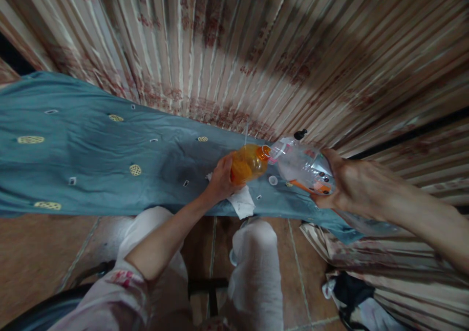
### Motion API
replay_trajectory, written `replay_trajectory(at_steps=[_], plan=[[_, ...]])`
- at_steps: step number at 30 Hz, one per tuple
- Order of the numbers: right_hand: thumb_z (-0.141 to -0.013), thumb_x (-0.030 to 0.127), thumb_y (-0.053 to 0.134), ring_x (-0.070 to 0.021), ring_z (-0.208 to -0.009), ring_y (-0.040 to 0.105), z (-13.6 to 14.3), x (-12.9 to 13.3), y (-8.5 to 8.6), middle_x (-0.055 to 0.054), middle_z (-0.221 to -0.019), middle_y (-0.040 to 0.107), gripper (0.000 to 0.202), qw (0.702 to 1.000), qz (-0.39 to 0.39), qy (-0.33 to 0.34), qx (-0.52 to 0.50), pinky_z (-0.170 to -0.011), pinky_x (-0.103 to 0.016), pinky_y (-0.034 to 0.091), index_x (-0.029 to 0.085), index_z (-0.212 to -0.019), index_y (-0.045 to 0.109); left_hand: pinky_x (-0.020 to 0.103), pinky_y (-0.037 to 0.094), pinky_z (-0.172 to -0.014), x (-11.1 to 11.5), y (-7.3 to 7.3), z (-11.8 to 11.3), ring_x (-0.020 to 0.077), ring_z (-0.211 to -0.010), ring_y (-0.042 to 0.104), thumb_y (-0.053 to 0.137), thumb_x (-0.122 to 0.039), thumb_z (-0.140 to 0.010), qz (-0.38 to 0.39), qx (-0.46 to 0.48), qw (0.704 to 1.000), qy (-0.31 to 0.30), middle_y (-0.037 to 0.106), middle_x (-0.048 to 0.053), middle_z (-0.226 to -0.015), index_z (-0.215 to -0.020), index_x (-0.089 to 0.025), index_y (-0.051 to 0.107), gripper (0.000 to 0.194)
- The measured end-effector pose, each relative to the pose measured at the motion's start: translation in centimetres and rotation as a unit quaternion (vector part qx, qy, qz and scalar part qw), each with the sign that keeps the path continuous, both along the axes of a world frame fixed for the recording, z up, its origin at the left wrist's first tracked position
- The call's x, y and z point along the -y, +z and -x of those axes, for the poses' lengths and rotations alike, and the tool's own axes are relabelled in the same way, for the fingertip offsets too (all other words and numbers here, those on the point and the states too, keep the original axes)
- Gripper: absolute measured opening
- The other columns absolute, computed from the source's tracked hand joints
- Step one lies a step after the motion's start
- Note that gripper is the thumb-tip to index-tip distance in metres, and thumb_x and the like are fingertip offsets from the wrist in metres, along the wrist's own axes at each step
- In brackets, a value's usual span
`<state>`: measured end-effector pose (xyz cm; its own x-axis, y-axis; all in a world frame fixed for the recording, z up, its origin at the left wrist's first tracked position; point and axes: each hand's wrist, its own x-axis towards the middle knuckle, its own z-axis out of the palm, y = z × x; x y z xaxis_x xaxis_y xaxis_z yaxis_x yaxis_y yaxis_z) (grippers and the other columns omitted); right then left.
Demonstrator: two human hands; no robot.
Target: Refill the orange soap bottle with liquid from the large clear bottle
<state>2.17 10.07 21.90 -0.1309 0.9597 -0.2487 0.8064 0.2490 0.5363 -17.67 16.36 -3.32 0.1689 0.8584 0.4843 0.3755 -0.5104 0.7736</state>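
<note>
My left hand is closed round a small orange bottle, which leans to the right with its mouth uncapped. From the right, my right hand grips a large clear plastic bottle, tipped so that its neck meets the mouth of the orange one. Whether liquid passes between the two necks I cannot make out. Beneath the orange bottle lies a crumpled white tissue. A small round white cap rests on the cloth below the two necks. Behind the clear bottle is a black pump top or nozzle.
A teal cloth with yellow pineapple prints covers the long narrow surface. Pleated curtains hang right behind it. My knees are at the front edge, above a tiled floor. Dark and white fabric items lie at the lower right.
</note>
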Motion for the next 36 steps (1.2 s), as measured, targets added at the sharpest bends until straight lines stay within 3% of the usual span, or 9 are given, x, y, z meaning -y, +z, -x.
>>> replay_trajectory(at_steps=[12,17,29,36], plan=[[-0.073,0.055,0.049,-0.0278,-0.059,0.064,-0.22,0.00,-0.16,-0.003,-0.056,0.057,0.060,1.000,-0.008,0.001,-0.003,-0.050,-0.028,0.033,0.012,-0.116,0.045,0.053,0.041,-0.106,-0.13,-0.31,-0.09,0.0341,-0.124,0.048,0.079,-0.021,-0.058,-0.011,0.006,1.000,-0.002,0.047,0.017,-0.135,-0.140,-0.017,0.027,0.097],[-0.075,0.054,0.048,-0.0264,-0.055,0.062,-0.43,0.06,-0.27,-0.003,-0.054,0.056,0.059,1.000,-0.005,0.007,-0.011,-0.048,-0.027,0.032,0.012,-0.116,0.044,0.052,0.041,-0.106,-0.15,-0.24,-0.15,0.0349,-0.123,0.049,0.080,-0.021,-0.058,-0.004,0.005,1.000,-0.001,0.049,0.020,-0.133,-0.139,-0.012,0.028,0.097],[-0.075,0.052,0.049,-0.0274,-0.058,0.063,-0.24,0.05,-0.15,-0.002,-0.054,0.055,0.054,1.000,-0.010,0.005,0.007,-0.049,-0.027,0.031,0.014,-0.112,0.044,0.051,0.041,-0.106,-0.18,-0.38,-0.23,0.0336,-0.124,0.049,0.079,-0.024,-0.057,0.009,0.002,1.000,0.005,0.048,0.016,-0.135,-0.140,-0.019,0.027,0.098],[-0.075,0.053,0.049,-0.0256,-0.054,0.061,-0.38,0.16,-0.27,0.000,-0.053,0.053,0.052,1.000,-0.020,0.020,-0.013,-0.049,-0.028,0.031,0.014,-0.110,0.045,0.050,0.041,-0.106,-0.16,-0.43,-0.24,0.0339,-0.124,0.049,0.080,-0.023,-0.057,-0.004,-0.003,1.000,0.010,0.048,0.018,-0.135,-0.140,-0.017,0.027,0.098]])
